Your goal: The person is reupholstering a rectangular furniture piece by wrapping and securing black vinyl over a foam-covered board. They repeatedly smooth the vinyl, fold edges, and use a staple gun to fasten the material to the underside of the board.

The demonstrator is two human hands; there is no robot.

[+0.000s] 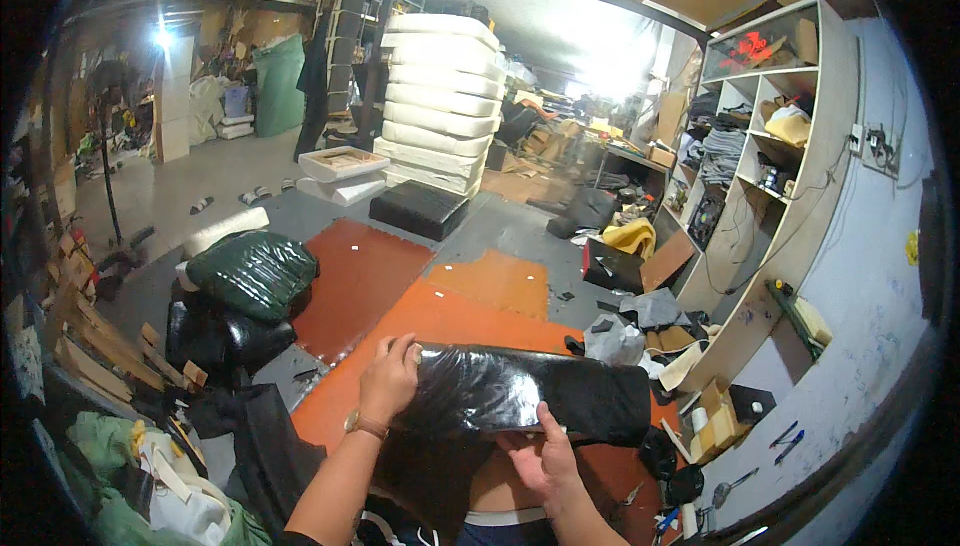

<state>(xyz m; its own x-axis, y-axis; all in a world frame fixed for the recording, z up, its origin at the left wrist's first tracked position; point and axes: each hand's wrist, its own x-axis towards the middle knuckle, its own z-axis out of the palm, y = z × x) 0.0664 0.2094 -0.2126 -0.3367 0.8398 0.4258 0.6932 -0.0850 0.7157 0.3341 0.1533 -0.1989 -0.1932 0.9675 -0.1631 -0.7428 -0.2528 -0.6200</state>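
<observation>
A long, padded-looking block in glossy black covering (480, 386) lies crosswise in front of me, held above the floor. My left hand (390, 381) grips its left end, fingers curled over the far corner. At the near edge, my right hand (545, 461) has its thumb on the front face and its fingers partly hidden underneath. More dark material hangs below the block between my forearms; what it belongs to is unclear. Under and beyond the block spreads an orange sheet (470, 321), with a lighter orange piece (505, 278) and a red-brown sheet (365, 271).
To the left sits a dark green glossy bundle (255, 276) on black material. A tall stack of cream cushions (440, 106) stands farther off, behind a flat black cushion (420, 208). A white shelf unit (760, 146) lines the right wall; scraps and tools (785, 441) lie near it.
</observation>
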